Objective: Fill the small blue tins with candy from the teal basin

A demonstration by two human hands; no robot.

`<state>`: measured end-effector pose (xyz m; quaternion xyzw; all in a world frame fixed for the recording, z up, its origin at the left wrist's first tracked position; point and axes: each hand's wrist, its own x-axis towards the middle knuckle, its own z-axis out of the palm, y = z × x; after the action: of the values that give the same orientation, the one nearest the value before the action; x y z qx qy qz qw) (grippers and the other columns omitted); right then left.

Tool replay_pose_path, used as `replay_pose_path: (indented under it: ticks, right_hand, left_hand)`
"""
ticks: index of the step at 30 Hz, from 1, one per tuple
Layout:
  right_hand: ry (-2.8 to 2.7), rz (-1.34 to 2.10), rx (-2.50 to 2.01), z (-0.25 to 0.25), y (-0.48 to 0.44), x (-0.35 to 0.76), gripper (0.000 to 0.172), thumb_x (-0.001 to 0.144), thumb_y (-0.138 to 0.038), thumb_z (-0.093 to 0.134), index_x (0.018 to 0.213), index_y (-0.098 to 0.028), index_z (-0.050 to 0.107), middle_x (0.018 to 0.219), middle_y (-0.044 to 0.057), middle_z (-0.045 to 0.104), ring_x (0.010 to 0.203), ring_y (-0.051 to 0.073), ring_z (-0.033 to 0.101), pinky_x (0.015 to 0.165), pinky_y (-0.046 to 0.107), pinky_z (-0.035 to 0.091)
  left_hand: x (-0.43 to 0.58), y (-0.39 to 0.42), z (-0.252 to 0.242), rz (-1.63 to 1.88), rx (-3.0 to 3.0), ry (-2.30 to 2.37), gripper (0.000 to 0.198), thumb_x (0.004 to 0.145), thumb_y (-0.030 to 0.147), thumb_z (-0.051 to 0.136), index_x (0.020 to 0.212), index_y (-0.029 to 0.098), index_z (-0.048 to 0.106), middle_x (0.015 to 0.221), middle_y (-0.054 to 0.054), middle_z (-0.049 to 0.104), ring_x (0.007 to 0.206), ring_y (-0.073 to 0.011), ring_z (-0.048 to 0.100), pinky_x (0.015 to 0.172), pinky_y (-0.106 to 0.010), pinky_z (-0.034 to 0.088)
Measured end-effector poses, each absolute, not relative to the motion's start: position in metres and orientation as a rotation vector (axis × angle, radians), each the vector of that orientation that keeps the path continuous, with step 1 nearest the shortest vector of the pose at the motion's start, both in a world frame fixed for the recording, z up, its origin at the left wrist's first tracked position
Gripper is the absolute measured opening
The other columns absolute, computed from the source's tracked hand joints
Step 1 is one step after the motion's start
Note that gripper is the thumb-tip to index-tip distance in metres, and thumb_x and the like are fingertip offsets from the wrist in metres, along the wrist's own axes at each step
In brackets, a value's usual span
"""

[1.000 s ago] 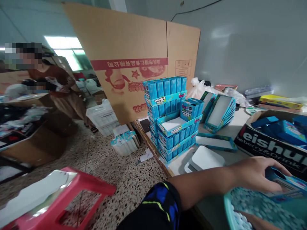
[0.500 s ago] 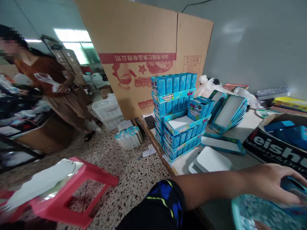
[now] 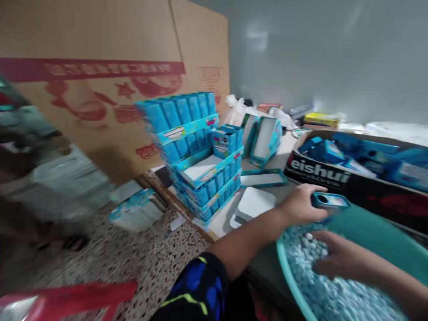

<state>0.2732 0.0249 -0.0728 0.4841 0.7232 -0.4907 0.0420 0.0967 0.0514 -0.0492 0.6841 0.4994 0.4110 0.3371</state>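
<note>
Since the earlier frame the view has swung to the right, so both hands sit nearer the middle, and the right hand, before almost cut off at the bottom edge, is now in full view.

I see the left hand (image 3: 301,206) clasped around a small blue box (image 3: 329,201). It holds the box lying on its side, with the round opening toward the hand, just over the far rim of the teal basin (image 3: 290,276). The right hand (image 3: 337,259) rests inside the basin, palm down on the pale blue and white candies (image 3: 314,294). Its fingers are bent into them, and I cannot tell if it grips any.

The basin stands at the near edge of the desk (image 3: 287,145). Just behind it lies a black carton (image 3: 321,171) full of blue boxes (image 3: 331,151). Left of the left hand are white lids (image 3: 254,203) and one flat tray (image 3: 262,178). Further left stands a stack of display trays (image 3: 197,156) filled with the same blue boxes. A big cardboard sheet (image 3: 100,67) with red print stands behind the stack. Down on the speckled floor (image 3: 133,258), a red stool (image 3: 67,298) shows at the bottom edge, blurred.
</note>
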Motion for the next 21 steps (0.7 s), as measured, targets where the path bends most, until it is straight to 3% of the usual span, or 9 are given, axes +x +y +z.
replay_pose_path:
  ticks: [5,12,15,21]
  right_hand:
    - [2.229,-1.923,1.610,-0.022,0.038,0.282,0.045,0.060,-0.029,0.079,0.104,-0.019,0.072,0.069,0.000,0.067,0.059,0.019,0.063,0.051,0.027,0.051]
    - [2.235,-2.501,1.640,-0.002,0.049,0.287,0.030,0.058,-0.031,0.083,0.077,-0.017,0.065,0.055,-0.003,0.057,0.044,0.012,0.049,0.035,0.018,0.028]
    - [2.216,-2.837,1.689,-0.002,0.054,0.283,0.032,0.056,-0.028,0.084,0.075,-0.019,0.059,0.057,-0.005,0.055,0.042,0.009,0.046,0.034,0.018,0.024]
    - [2.191,-3.437,1.882,-0.009,0.059,0.262,0.039,0.059,-0.029,0.078,0.083,-0.025,0.048,0.068,-0.009,0.051,0.048,0.007,0.042,0.040,0.019,0.025]
  left_hand:
    - [0.095,0.059,-0.046,0.972,1.779,1.291,0.059,0.077,0.025,0.080,0.133,0.012,0.068,0.137,-0.017,0.071,0.128,-0.0297,0.066,0.114,-0.040,0.051]
    - [0.094,0.054,-0.027,0.754,1.911,1.253,0.044,0.081,0.022,0.076,0.124,0.015,0.070,0.125,-0.012,0.076,0.113,-0.0271,0.071,0.099,-0.037,0.054]
    - [0.095,0.053,-0.021,0.700,1.999,1.210,0.035,0.087,0.025,0.070,0.119,0.013,0.070,0.116,-0.009,0.077,0.104,-0.0253,0.071,0.091,-0.034,0.052]
    - [0.105,0.047,-0.018,0.482,2.086,1.024,0.048,0.083,0.021,0.075,0.129,0.013,0.064,0.124,-0.006,0.074,0.110,-0.0203,0.066,0.095,-0.027,0.047]
